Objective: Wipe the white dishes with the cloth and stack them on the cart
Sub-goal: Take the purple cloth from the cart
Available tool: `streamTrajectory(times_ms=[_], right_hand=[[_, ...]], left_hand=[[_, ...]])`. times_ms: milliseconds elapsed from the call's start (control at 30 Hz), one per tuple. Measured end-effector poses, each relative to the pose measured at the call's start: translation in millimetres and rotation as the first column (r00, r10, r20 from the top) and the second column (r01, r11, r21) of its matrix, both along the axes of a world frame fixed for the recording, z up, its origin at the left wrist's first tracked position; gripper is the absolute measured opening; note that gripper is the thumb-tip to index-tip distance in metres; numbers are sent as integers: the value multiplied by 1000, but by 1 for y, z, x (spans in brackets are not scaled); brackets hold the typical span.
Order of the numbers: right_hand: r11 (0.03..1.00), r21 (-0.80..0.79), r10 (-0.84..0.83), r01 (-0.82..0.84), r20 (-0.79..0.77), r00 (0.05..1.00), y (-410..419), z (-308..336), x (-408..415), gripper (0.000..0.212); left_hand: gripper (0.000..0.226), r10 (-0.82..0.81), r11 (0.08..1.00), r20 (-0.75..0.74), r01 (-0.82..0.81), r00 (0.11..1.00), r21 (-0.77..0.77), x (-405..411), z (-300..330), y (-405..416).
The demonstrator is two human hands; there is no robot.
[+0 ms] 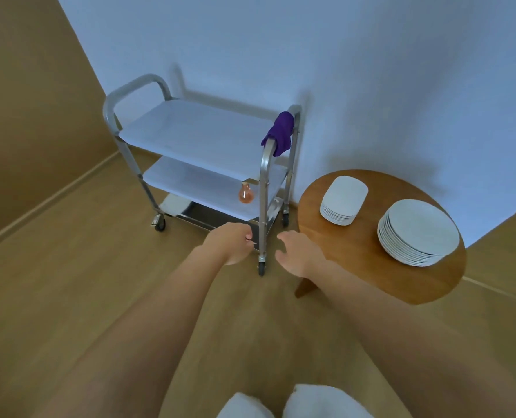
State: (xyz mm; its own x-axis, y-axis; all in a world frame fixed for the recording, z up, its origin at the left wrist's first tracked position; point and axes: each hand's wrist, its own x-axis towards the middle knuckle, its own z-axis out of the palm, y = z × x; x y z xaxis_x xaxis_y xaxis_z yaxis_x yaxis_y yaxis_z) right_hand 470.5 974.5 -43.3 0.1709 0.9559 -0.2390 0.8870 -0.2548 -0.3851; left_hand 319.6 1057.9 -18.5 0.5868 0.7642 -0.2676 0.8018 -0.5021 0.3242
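Note:
A steel cart (264,188) with white shelves stands against the wall. A purple cloth (279,132) hangs over its right handle. On a round wooden table (368,267) to the right sit two stacks of white dishes: rounded square plates (345,196) at the back and round plates (421,227) nearer the front. My left hand (231,245) hovers in front of the cart's near leg, fingers loosely curled, holding nothing. My right hand (297,251) hovers beside the table's left edge, fingers spread and relaxed, empty.
A small orange glass bottle (245,193) stands on the cart's middle shelf near its front right corner. The cart rolls on castors (261,268). Wooden floor (85,282) stretches to the left and toward me. White slippers (320,401) show at the bottom edge.

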Motion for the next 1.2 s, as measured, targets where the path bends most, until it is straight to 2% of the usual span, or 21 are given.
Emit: streamTrajectory(times_ms=[233,567,700,900,1067,1200], right_hand=[[999,18,-33,34,-24,999,49,-2,20,45],[986,105,-124,128,-51,991,157,-17,84,33],[981,113,-149,157,-80,986,207,-14,120,39],[980,82,-174,184,-116,978,263,-11,165,49],[976,138,-158,171,-100,982,295,-15,181,47],[973,195,-116,122,-45,992,317,-14,185,65]], left_hand=[[26,-34,999,14,34,999,-10,21,-2,52],[33,-73,997,39,72,997,25,84,3,155],[26,-45,999,64,44,997,16,120,11,202],[31,-68,994,11,67,998,84,163,16,258],[30,-59,996,33,57,998,62,181,14,292],[27,-75,996,49,72,996,46,191,8,322]])
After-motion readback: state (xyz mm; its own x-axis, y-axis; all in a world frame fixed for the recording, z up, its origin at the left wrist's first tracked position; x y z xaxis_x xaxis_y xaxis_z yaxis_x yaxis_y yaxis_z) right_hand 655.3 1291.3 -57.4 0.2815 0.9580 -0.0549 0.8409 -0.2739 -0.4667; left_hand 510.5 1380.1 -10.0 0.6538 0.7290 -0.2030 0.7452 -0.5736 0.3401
